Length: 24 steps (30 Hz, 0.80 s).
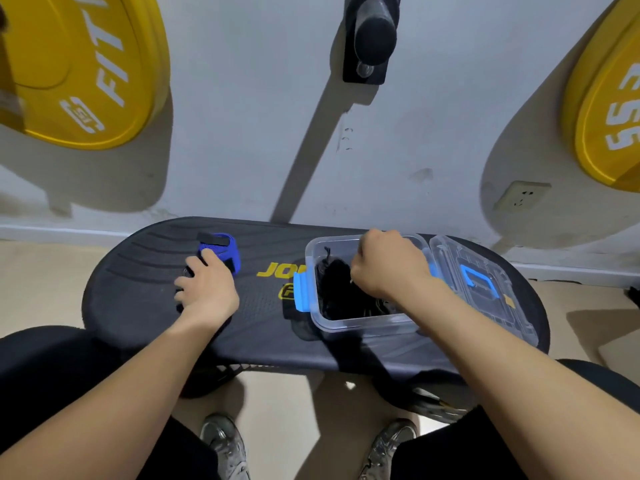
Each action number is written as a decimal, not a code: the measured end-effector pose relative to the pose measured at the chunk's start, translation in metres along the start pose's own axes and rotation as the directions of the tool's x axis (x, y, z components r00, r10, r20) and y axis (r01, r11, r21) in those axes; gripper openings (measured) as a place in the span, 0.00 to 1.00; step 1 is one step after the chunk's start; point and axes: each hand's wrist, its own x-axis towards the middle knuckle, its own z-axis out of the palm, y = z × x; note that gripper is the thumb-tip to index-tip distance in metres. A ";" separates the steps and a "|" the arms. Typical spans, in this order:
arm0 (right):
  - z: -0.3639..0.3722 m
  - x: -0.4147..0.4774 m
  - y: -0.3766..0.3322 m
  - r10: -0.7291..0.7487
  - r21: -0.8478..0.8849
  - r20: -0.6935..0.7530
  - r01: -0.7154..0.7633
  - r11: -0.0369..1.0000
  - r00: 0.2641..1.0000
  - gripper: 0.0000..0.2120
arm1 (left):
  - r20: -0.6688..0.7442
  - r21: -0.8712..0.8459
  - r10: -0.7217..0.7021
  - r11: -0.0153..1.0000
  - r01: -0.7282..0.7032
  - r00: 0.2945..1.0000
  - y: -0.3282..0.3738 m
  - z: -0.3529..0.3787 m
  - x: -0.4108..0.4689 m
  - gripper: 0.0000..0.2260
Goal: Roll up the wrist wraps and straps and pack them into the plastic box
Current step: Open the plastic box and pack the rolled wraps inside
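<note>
My right hand (388, 265), curled, grips black straps (332, 289) inside the box (363, 328); my left hand (207, 289) rests loosely on a blue wrap (229, 251), not yet packed.

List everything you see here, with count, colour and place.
bench: one, black, by the wall
box: one, clear with blue latches, on the bench, right
lid: one, clear, open, right of the box
straps: count unclear, black, in the box
wrap: one, blue and black, on the bench, left
plates: two, yellow, on the wall, upper corners
peg: one, black, on the wall, top centre
socket: one, white, low on the wall, right
shoes: two, grey, on the floor
left hand: one, on the bench, touching the wrap
right hand: one, curled, in the box over the straps
</note>
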 end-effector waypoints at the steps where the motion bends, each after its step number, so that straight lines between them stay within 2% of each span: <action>1: -0.003 -0.001 -0.002 -0.001 0.004 -0.010 0.002 1.000 1.000 0.07 | 0.004 0.012 0.036 0.999 -0.036 0.999 -0.005 0.001 0.001 0.29; 2: -0.006 -0.002 -0.002 -0.005 0.008 -0.016 0.005 1.000 1.000 0.03 | -0.001 0.025 0.069 0.997 -0.069 0.998 -0.008 0.000 0.001 0.26; 5: -0.015 0.001 0.006 -0.062 0.059 -0.028 0.064 0.996 0.998 0.14 | -0.038 0.110 0.124 0.987 -0.119 0.992 -0.001 -0.014 -0.009 0.24; 7: -0.019 0.004 0.012 -0.159 0.116 -0.018 0.160 0.980 0.987 0.17 | -0.141 0.165 0.250 0.960 -0.226 0.958 0.016 -0.028 -0.025 0.24; 9: -0.020 0.003 0.014 -0.309 0.202 -0.007 0.304 0.931 0.951 0.20 | -0.250 0.015 0.403 0.911 -0.413 0.880 0.038 -0.044 -0.049 0.20; 11: -0.019 -0.003 0.013 -0.447 0.282 -0.029 0.436 0.854 0.894 0.37 | -0.291 -0.243 0.484 0.797 -0.553 0.826 0.062 -0.058 -0.075 0.20; 12: -0.017 -0.006 0.013 -0.499 0.301 -0.065 0.493 0.816 0.864 0.43 | -0.280 -0.357 0.495 0.741 -0.568 0.822 0.073 -0.062 -0.086 0.21; 13: -0.016 -0.009 0.015 -0.541 0.302 -0.113 0.548 0.780 0.833 0.44 | -0.260 -0.444 0.504 0.695 -0.565 0.824 0.084 -0.064 -0.095 0.23; 15: -0.016 -0.013 0.024 -0.577 0.259 -0.199 0.610 0.749 0.793 0.34 | -0.216 -0.550 0.523 0.633 -0.545 0.825 0.102 -0.063 -0.107 0.27; 17: -0.022 -0.014 0.042 -0.534 0.199 -0.250 0.582 0.788 0.808 0.26 | -0.173 -0.625 0.575 0.563 -0.541 0.799 0.116 -0.057 -0.112 0.29; 19: -0.027 -0.011 0.066 -0.373 0.209 -0.251 0.427 0.880 0.893 0.24 | -0.148 -0.617 0.649 0.529 -0.582 0.746 0.126 -0.047 -0.111 0.23; 20: -0.029 -0.007 0.078 -0.290 0.201 -0.219 0.334 0.921 0.931 0.23 | -0.136 -0.548 0.707 0.529 -0.648 0.694 0.130 -0.039 -0.109 0.17; 22: -0.030 -0.002 0.099 -0.187 0.104 -0.139 0.202 0.974 0.973 0.24 | -0.050 -0.293 0.855 0.482 -0.826 0.516 0.137 -0.022 -0.107 0.09; 23: -0.030 0.000 0.106 -0.163 0.052 -0.109 0.169 0.984 0.981 0.24 | 0.047 -0.167 0.903 0.428 -0.888 0.427 0.140 -0.012 -0.106 0.09; 24: -0.029 0.000 0.109 -0.152 0.014 -0.080 0.153 0.988 0.985 0.24 | 0.154 -0.083 0.917 0.384 -0.920 0.369 0.141 -0.002 -0.106 0.12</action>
